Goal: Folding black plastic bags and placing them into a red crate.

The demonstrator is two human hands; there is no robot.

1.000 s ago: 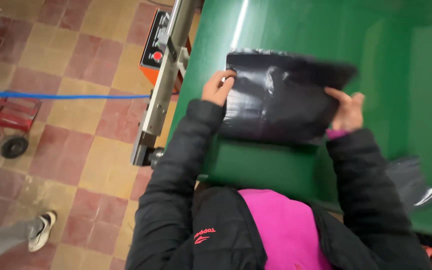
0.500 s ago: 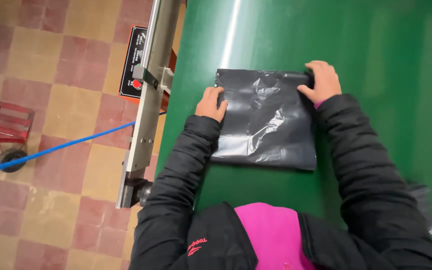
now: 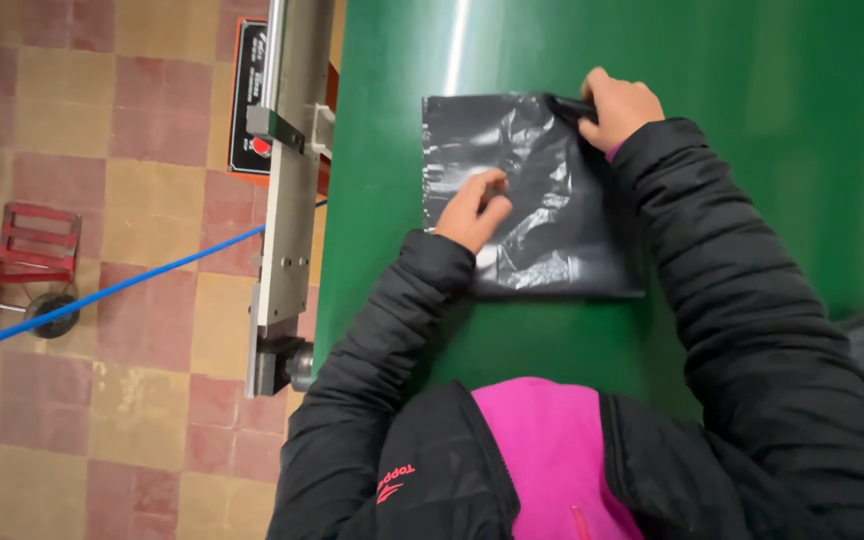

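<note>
Overhead, I see a black plastic bag (image 3: 542, 200) lying flat on the green table (image 3: 752, 60), my left hand (image 3: 472, 208) w/ fingers pressed on its middle to pin it, right hand (image 3: 617, 105) pinching the far top corner, hands apart.

Glossy crinkled black plastic bag (image 3: 542, 200), smooth green belt (image 3: 752, 60), brushed metal rail (image 3: 292, 150)
</note>
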